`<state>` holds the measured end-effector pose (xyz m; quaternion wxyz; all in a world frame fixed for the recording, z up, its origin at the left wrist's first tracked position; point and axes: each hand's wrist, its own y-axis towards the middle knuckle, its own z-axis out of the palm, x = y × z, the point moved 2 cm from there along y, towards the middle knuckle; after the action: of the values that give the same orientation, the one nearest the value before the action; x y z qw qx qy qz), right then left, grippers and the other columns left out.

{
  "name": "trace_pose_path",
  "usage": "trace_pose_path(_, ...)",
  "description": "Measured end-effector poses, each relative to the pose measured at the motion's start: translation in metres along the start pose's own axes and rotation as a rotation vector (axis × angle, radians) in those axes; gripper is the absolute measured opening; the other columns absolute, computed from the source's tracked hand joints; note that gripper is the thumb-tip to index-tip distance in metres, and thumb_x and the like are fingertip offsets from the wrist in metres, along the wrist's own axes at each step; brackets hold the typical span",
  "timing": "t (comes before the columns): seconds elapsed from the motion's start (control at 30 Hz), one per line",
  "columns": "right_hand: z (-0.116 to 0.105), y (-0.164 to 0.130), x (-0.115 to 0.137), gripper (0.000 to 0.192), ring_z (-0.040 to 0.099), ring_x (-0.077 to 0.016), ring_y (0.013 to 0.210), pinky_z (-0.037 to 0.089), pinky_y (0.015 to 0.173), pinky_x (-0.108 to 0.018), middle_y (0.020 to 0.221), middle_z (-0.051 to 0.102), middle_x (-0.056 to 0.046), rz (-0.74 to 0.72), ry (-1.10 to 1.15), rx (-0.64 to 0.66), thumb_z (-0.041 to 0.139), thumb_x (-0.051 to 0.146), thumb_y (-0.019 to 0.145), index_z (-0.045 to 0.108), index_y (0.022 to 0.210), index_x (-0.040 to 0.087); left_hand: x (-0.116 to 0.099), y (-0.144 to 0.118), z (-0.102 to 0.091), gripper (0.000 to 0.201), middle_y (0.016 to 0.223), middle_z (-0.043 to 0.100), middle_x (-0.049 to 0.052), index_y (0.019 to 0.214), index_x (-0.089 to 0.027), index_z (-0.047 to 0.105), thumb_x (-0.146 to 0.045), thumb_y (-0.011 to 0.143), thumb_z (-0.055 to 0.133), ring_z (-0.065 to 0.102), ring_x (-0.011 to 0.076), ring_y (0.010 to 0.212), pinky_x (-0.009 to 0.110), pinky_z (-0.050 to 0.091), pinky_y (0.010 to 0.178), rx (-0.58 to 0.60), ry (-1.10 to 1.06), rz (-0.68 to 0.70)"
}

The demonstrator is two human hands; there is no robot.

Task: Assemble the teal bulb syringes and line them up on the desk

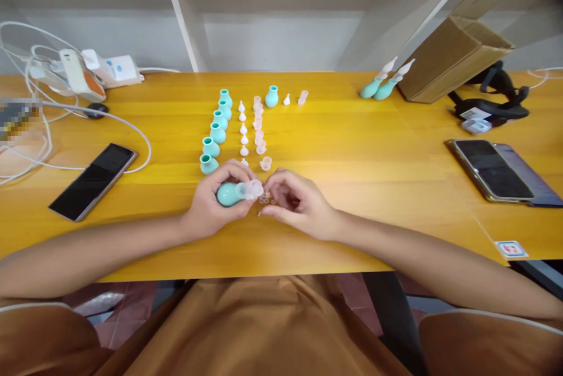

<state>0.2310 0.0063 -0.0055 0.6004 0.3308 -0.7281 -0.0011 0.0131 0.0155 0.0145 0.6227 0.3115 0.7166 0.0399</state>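
Observation:
My left hand (215, 200) is wrapped round a teal squeeze bulb (229, 194) lying sideways, with a clear plastic connector (250, 189) at its neck pointing right. Close to that end is my right hand (303, 203), its thumb and fingers apart around a few small clear rings (264, 199) on the table. I see nothing held in it. Beyond my hands run three columns of parts: open-necked teal bulbs (217, 132), small white cone-shaped pieces (243, 128) and translucent pinkish connectors (259, 138). A separate teal bulb (272, 97), white piece (287, 100) and connector (303, 97) stand at the back.
Two assembled bulbs with white tips (387, 88) lean against a cardboard box (457, 53) at the back right. Phones lie on the left (94, 181) and right (495, 169). White cables (145, 141) and a power strip (123, 70) occupy the left, a black strapped device (492, 106) the right.

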Motion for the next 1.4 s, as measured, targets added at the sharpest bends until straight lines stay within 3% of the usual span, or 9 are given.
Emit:
trace_pose_path(0.13,-0.011,-0.001,0.008,0.024,0.061,-0.0113,0.071,0.053,0.062,-0.026,0.104,0.068,-0.005,-0.219,-0.211,-0.072,0.07,0.02,0.105,0.069,0.129,0.023,0.005,0.001,0.0,0.021,0.103,0.066,0.005,0.101,-0.021,0.063,-0.03,0.095,0.08,0.07,0.018,0.09,0.033,0.064,0.08,0.03,-0.042,-0.068)
trace_pose_path(0.3,-0.016,0.002,0.01,0.026,0.074,-0.0192,0.098,0.064,0.082,-0.033,0.112,0.074,-0.01,-0.391,-0.329,-0.062,0.065,0.013,0.107,0.075,0.129,0.024,0.011,0.002,0.002,0.024,0.105,0.066,0.004,0.102,-0.021,0.064,-0.03,0.093,0.083,0.072,0.0167,0.088,0.031,0.066,0.076,0.07,-0.127,-0.151)
trace_pose_path(0.4,-0.017,0.003,0.01,0.021,0.074,-0.0173,0.09,0.064,0.075,-0.029,0.111,0.077,-0.01,-0.368,-0.324,-0.053,0.067,0.015,0.107,0.076,0.125,0.022,0.012,0.002,0.002,0.026,0.103,0.068,0.004,0.101,-0.021,0.064,-0.032,0.092,0.085,0.073,0.0168,0.086,0.031,0.066,0.076,0.08,-0.116,-0.18)
trace_pose_path(0.57,-0.019,0.004,0.011,0.01,0.063,-0.0094,0.065,0.056,0.058,-0.022,0.1,0.075,-0.007,-0.292,-0.238,-0.018,0.071,0.017,0.104,0.074,0.114,0.019,0.011,0.002,0.002,0.024,0.104,0.071,0.004,0.101,-0.021,0.066,-0.03,0.091,0.085,0.073,0.016,0.084,0.032,0.065,0.079,0.126,-0.114,-0.181)
trace_pose_path(0.8,-0.02,0.004,0.008,0.006,0.068,-0.0108,0.07,0.06,0.061,-0.023,0.098,0.075,-0.006,-0.241,-0.159,0.039,0.073,0.022,0.104,0.071,0.108,0.019,0.011,0.005,0.004,0.024,0.1,0.074,0.006,0.098,-0.02,0.066,-0.032,0.09,0.085,0.072,0.0168,0.085,0.029,0.063,0.075,0.191,-0.087,-0.165)
trace_pose_path(1.1,-0.022,0.004,0.013,0.008,0.075,-0.0149,0.082,0.066,0.07,-0.027,0.1,0.076,-0.007,-0.401,-0.288,0.042,0.073,0.017,0.104,0.073,0.111,0.02,0.011,0.006,0.004,0.022,0.098,0.074,0.005,0.098,-0.02,0.067,-0.035,0.092,0.083,0.071,0.0173,0.084,0.03,0.062,0.076,0.205,-0.076,-0.193)
trace_pose_path(1.3,-0.018,0.002,0.011,0.005,0.069,-0.0108,0.069,0.061,0.062,-0.023,0.094,0.074,-0.005,-0.329,-0.213,0.061,0.073,0.019,0.102,0.072,0.107,0.019,0.013,0.006,0.005,0.023,0.098,0.074,0.005,0.098,-0.02,0.067,-0.033,0.09,0.085,0.071,0.0163,0.084,0.028,0.06,0.074,0.251,-0.109,-0.202)
trace_pose_path(1.4,-0.02,0.003,0.011,0.003,0.066,-0.0098,0.065,0.055,0.056,-0.02,0.09,0.072,-0.003,-0.186,-0.133,-0.017,0.074,0.02,0.1,0.071,0.099,0.019,0.015,0.006,0.005,0.024,0.099,0.074,0.005,0.098,-0.02,0.068,-0.034,0.09,0.085,0.071,0.0172,0.084,0.029,0.061,0.075,0.232,-0.104,-0.221)
